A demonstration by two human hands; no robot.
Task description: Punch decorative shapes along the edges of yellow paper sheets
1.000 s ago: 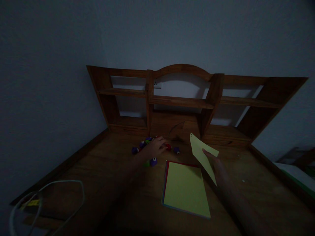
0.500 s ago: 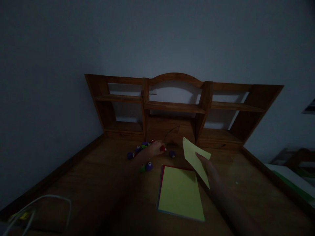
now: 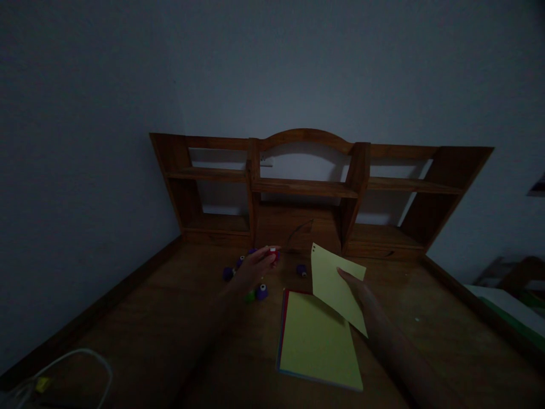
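Observation:
My left hand (image 3: 254, 268) grips a small red craft punch (image 3: 273, 255) with a white top, held between thumb and fingers above the desk. In my right hand (image 3: 358, 288) is a yellow sheet of paper (image 3: 330, 277), pinched near its right edge and tilted. Two small dark marks, perhaps holes, show at its upper left corner. Below it lies a stack of coloured paper (image 3: 319, 346), yellow on top with red and blue edges showing. A purple punch (image 3: 302, 270) stands between my hands. Another purple punch (image 3: 261, 292) and a green one (image 3: 250, 296) sit under my left wrist.
More punches, one of them purple (image 3: 229, 274), are partly hidden behind my left hand. A wooden shelf unit (image 3: 304, 186) stands along the back of the desk (image 3: 392, 318). A white cable (image 3: 91, 352) curls at the lower left. The room is dim.
My left hand has lifted the red punch and turned it so that its white top shows. The yellow sheet has moved slightly left and down, now overlapping the stack.

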